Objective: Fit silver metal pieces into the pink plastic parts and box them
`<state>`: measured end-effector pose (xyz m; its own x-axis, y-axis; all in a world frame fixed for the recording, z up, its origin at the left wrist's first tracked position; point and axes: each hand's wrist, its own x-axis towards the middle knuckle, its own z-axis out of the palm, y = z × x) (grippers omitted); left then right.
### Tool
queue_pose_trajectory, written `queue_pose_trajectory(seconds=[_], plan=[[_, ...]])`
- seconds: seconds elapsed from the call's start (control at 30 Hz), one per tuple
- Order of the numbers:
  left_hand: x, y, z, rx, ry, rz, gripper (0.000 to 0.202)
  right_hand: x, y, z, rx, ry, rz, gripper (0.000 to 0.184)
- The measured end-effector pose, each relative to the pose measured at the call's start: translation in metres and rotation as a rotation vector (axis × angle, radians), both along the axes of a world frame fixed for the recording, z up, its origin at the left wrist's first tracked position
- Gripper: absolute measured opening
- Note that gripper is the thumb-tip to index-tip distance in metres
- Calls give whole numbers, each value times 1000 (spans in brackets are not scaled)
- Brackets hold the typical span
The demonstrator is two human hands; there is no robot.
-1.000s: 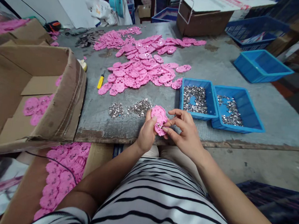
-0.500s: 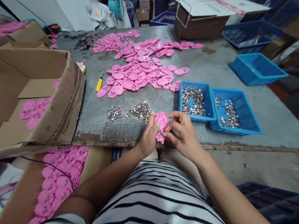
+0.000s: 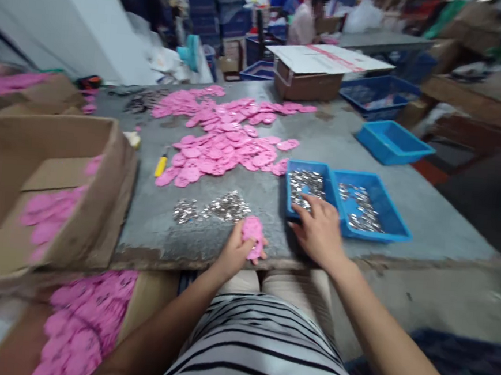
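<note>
My left hand [image 3: 235, 251] is closed round a pink plastic piece [image 3: 253, 232] at the near edge of the grey table [image 3: 427, 195]. My right hand [image 3: 319, 230] reaches into the near blue tray [image 3: 290, 205], fingertips down among the small silver metal parts [image 3: 305, 183]; its fingers are bent and blurred. A second blue tray [image 3: 382, 212] of metal parts sits against the first on the right. Loose silver parts [image 3: 214, 208] lie in small heaps just beyond my left hand.
A large spread of pink pieces [image 3: 228, 142] covers the table's middle and far side. A yellow-handled tool [image 3: 161, 165] lies left of it. An open cardboard box [image 3: 50, 195] stands at left, another [image 3: 75, 324] below it. An empty blue tray [image 3: 393, 142] and a brown box [image 3: 306, 85] lie farther back. A person sits in the background.
My right hand has left the pink piece and moved right into the near blue tray. My left hand lowered the piece to the table edge. The view tilted up.
</note>
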<state>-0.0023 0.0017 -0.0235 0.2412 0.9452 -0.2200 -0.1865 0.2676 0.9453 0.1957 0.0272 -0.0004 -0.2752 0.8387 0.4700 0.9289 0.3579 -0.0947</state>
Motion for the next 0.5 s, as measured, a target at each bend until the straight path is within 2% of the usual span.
queue_pose_trajectory(seconds=[0.1,0.17,0.23,0.33,0.43,0.47,0.5], plan=[[6,-1,-3,-6,-33,-36,33,23,11,-9,-26,-133,-42,23],[7,2,-3,5,-58,-23,28,40,20,-16,35,-146,-44,25],[-2,10,1,60,63,104,27,56,27,-21,96,-146,-10,27],[-40,39,18,175,422,491,40,74,32,-23,148,-128,76,25],[-99,87,41,204,631,733,47,73,27,-18,234,-76,100,27],[-118,103,47,171,946,772,51,68,23,-16,266,-43,93,29],[-135,117,52,136,1049,785,56,62,19,-15,297,-2,91,31]])
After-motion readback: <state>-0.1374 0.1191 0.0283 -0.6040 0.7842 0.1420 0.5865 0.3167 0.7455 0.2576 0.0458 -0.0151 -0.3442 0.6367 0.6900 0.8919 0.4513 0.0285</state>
